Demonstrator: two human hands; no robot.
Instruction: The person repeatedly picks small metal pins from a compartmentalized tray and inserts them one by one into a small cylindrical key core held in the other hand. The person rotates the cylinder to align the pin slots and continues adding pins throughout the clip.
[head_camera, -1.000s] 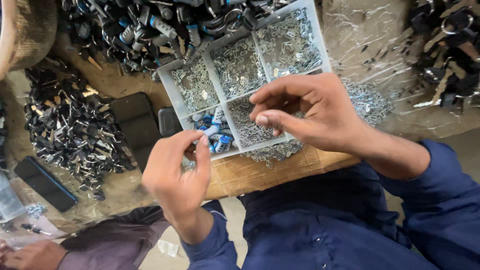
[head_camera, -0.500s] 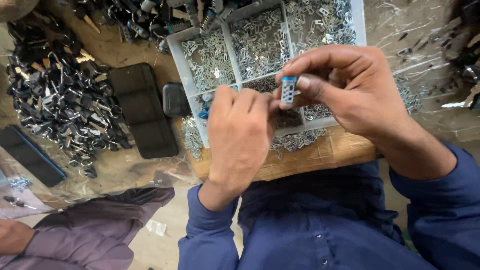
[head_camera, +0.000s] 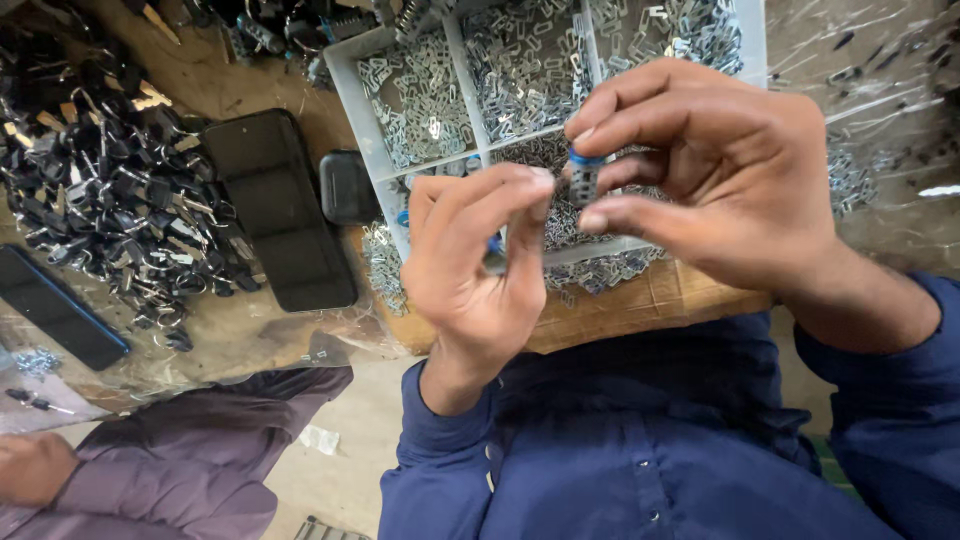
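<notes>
One small grey part (head_camera: 583, 182), blue-capped | pinched upright | right hand (head_camera: 720, 175)

1. Looks like a small assembly workshop, the hand-work kind, not a home or office.
2. Big giveaway: a white divided tray (head_camera: 360, 95) packed with tiny metal clips (head_camera: 520, 70), sorted by compartment.
3. Left of it there's a huge heap of black parts (head_camera: 100, 190) with brass bits sticking out, dumped loose on the bench (head_camera: 250, 320).
4. Bench is rough and worn, partly covered in plastic sheet (head_camera: 870, 90), with a wooden board (head_camera: 640, 305) at the edge.
5. Couple of black cases (head_camera: 275, 205) lying around too.
6. Another person's purple sleeve (head_camera: 200, 450) sits alongside, so it's shared bench work.
</notes>
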